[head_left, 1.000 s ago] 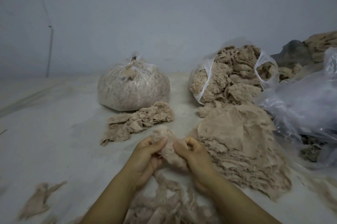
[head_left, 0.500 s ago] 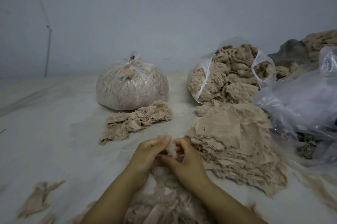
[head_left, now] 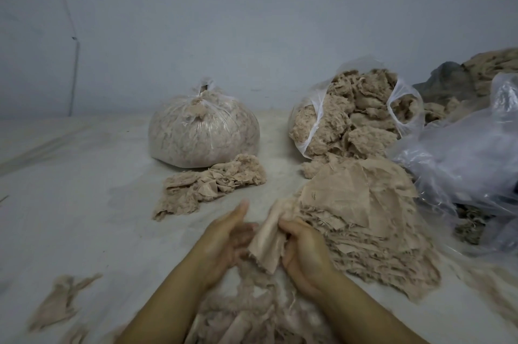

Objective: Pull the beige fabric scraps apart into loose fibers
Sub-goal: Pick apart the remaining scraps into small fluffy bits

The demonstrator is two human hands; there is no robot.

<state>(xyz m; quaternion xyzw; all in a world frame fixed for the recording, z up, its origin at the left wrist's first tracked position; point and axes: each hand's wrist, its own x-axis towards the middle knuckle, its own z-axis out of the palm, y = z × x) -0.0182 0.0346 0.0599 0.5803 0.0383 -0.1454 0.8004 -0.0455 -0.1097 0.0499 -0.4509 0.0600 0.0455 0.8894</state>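
Head camera looks down on two bare hands working close together. On the right hand (head_left: 304,252) the fingers (head_left: 286,224) are curled and clamped on the top edge of a smooth beige fabric scrap (head_left: 266,242), which hangs as a flat strip between the hands. The left hand (head_left: 224,234) is blurred; its thumb points up and its fingers seem bent toward the frayed side of the scrap, but I cannot tell if they really pinch it. I think the scrap is held up between the hands so each side can pull against the other.

Below the wrists lies a loose heap of beige fibers (head_left: 252,313), probably falling there as the work goes. Just beside the right hand is a tall stack of flat beige cloth pieces (head_left: 361,220), within easy reach for the next one. Further on the pale bench (head_left: 84,203) are a small mixed pile of scraps (head_left: 210,186), a tied clear plastic bag of fluff (head_left: 203,133) and an open plastic bag of fluffy fiber (head_left: 353,119).
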